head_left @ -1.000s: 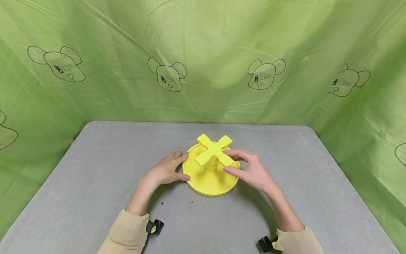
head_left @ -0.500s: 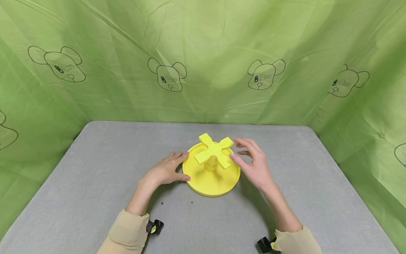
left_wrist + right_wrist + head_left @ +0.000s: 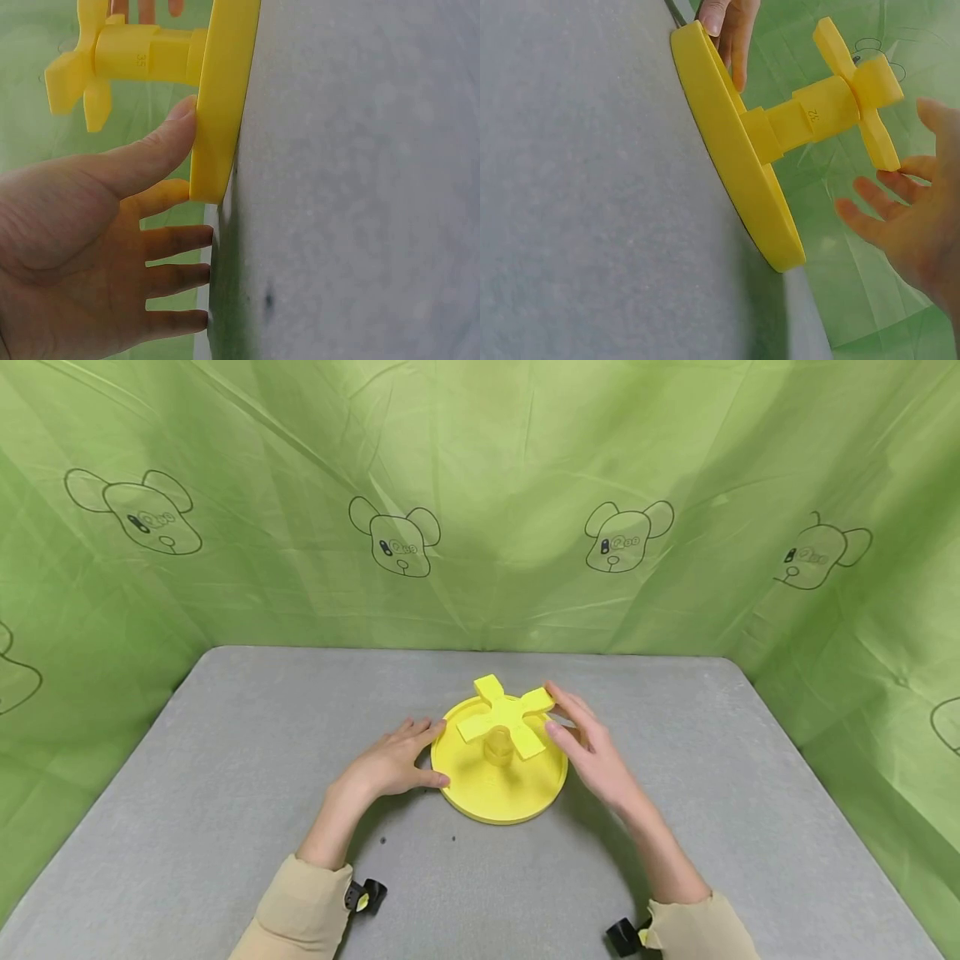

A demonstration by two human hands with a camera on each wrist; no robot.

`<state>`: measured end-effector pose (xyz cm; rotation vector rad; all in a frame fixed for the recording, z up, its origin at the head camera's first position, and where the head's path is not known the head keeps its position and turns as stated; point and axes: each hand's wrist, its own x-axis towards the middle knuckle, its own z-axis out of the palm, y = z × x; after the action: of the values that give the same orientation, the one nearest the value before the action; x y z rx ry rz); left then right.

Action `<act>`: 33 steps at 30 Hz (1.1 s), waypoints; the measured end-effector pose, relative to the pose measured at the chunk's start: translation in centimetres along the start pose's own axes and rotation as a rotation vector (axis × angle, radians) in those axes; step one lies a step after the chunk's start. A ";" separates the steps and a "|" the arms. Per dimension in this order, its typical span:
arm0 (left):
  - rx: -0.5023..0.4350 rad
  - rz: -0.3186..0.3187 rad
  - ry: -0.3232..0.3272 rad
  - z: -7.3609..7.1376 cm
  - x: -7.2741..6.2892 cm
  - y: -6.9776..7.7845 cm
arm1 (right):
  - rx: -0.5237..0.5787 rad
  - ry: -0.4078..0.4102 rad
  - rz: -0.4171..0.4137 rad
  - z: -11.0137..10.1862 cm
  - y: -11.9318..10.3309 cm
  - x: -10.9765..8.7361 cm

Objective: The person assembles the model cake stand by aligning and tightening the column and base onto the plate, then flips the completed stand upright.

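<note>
A round yellow base with a raised rim (image 3: 501, 797) lies flat on the table. From its middle rises a yellow stepped post (image 3: 142, 52), topped by a four-armed cross handle (image 3: 506, 712). My left hand (image 3: 390, 762) rests at the base's left side. Its thumb and index finger touch the rim, and the other fingers stretch down to the tabletop. To the right of the cross handle is my right hand (image 3: 596, 756), fingers loosely bent. In the right wrist view a fingertip (image 3: 891, 178) of it touches the end of one arm of the handle.
A grey table (image 3: 262, 735) carries the base. Green cloth (image 3: 480, 485) with bear drawings hangs behind and at both sides. Small dark specks (image 3: 383, 840) dot the tabletop in front of the left hand. Each wrist wears a black camera (image 3: 372, 896).
The cross handle has turned a little clockwise seen from above. My right hand drew back off it, shifted toward its far right arm and touches it again. The left hand stayed put.
</note>
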<state>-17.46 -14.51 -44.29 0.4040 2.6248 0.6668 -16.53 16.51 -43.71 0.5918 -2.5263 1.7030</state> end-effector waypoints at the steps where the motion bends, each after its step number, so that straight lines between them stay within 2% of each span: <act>1: 0.000 -0.001 0.000 0.0 0.0 0.0 | 0.001 0.013 -0.001 0.0 0.0 0.0; 10: 0.004 -0.004 0.000 0.0 0.0 0.0 | -0.033 0.067 0.008 -0.5 -0.1 0.1; 20: -0.001 0.004 0.003 0.0 -0.1 0.0 | -0.130 -0.014 -0.063 -1.0 -0.3 -0.2; 24: -0.003 0.000 0.002 0.0 0.0 0.0 | -0.175 -0.033 -0.062 -0.8 -0.7 -0.4; 28: -0.002 0.000 0.001 0.0 0.0 0.0 | -0.213 -0.006 -0.049 -0.2 -1.2 -0.5; 33: 0.000 0.004 0.004 0.0 0.0 -0.1 | -0.280 0.046 -0.085 0.7 -1.6 -0.6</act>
<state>-17.45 -14.56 -44.35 0.4089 2.6286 0.6700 -15.29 15.55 -42.78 0.6193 -2.5995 1.2883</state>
